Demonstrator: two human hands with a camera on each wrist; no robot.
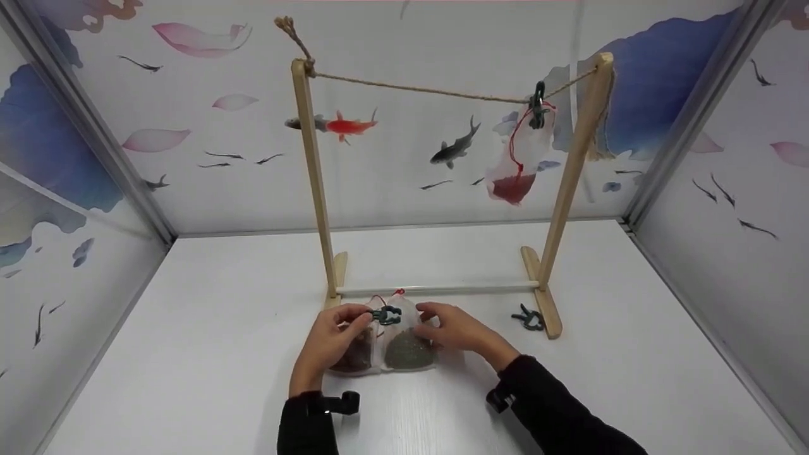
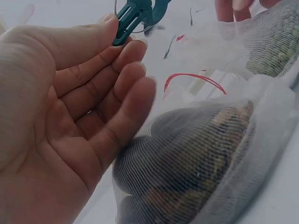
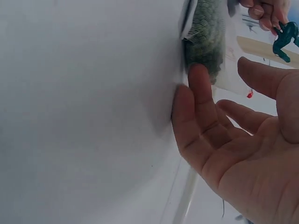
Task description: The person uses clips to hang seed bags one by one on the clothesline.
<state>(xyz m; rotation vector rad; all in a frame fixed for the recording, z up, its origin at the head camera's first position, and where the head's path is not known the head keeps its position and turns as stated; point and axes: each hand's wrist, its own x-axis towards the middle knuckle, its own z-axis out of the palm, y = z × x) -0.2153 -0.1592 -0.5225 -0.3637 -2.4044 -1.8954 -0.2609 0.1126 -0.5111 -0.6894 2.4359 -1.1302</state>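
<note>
Between thumb and fingertips my left hand (image 1: 335, 335) pinches a dark green spring clip (image 1: 387, 315), which hangs over two mesh drawstring bags. The bag of green bits (image 1: 409, 349) lies on the right. Beside it, partly behind my left hand, is a bag with dark brown contents (image 2: 187, 158). A red cord (image 2: 194, 75) shows at the brown bag's top. My right hand (image 1: 458, 328) is at the green bag's right side, its fingers loosely bent and fingertips touching or very near the mesh; nothing is gripped in it.
Behind the bags stands a wooden frame (image 1: 559, 189) with a rope (image 1: 417, 88) strung across its posts. Clipped to the rope at right hangs a mesh bag with red contents (image 1: 513, 188). Another green clip (image 1: 528, 317) lies by the right foot. A white bar (image 1: 442, 290) joins the feet.
</note>
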